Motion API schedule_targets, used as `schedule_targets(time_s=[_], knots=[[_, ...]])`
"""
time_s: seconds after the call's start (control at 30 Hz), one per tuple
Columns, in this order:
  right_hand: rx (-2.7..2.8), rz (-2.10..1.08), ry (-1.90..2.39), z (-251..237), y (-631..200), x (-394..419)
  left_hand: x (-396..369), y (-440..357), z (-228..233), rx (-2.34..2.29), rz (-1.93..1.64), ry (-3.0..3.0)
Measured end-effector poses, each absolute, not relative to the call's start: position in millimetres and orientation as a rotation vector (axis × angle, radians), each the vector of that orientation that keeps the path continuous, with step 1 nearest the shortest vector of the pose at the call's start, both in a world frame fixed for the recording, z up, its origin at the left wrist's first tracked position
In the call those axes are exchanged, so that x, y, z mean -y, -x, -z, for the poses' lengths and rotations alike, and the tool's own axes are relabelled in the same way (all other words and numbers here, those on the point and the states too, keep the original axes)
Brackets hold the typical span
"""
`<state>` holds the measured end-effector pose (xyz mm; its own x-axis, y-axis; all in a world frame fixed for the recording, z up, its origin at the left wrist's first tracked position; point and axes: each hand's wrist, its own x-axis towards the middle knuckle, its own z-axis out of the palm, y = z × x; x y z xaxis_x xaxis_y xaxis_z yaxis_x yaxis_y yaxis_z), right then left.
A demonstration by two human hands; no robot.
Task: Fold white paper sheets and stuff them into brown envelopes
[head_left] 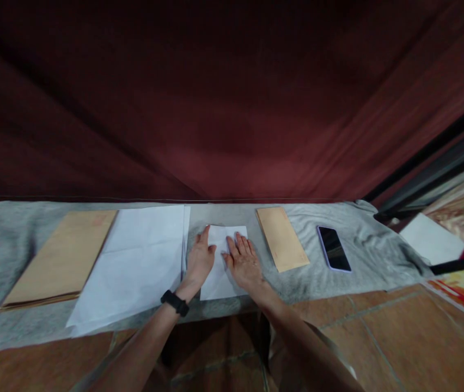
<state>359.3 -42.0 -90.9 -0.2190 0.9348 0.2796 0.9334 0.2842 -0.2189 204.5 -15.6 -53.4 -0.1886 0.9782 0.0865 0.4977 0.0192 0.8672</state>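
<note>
Folded paper pressed flat

Folded paper [221, 261] lies on the gray surface [338, 283] under both hands. Left hand [200, 260] and right hand [243, 261] are open flat, holding nothing, pressing the crease. Next, I think, fingers must pinch an edge. Envelope [281, 238] sits right of them.

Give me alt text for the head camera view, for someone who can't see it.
Both hands, left hand and right hand, press flat on a folded white paper sheet on a grey cloth. Left lie a stack of large white sheets and brown envelopes; right, a small brown envelope and black phone.
</note>
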Motion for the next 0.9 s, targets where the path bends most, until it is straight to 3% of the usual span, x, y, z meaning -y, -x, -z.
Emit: schedule_targets(time_s=[0.27,0.9], knots=[[2.224,-0.032,1.710,94,-359,43,47,-225,83,-1.722,-0.786,-2.299],[2.082,0.071,1.744,99,-391,58,81,-213,93,-1.829,-0.748,-2.391]])
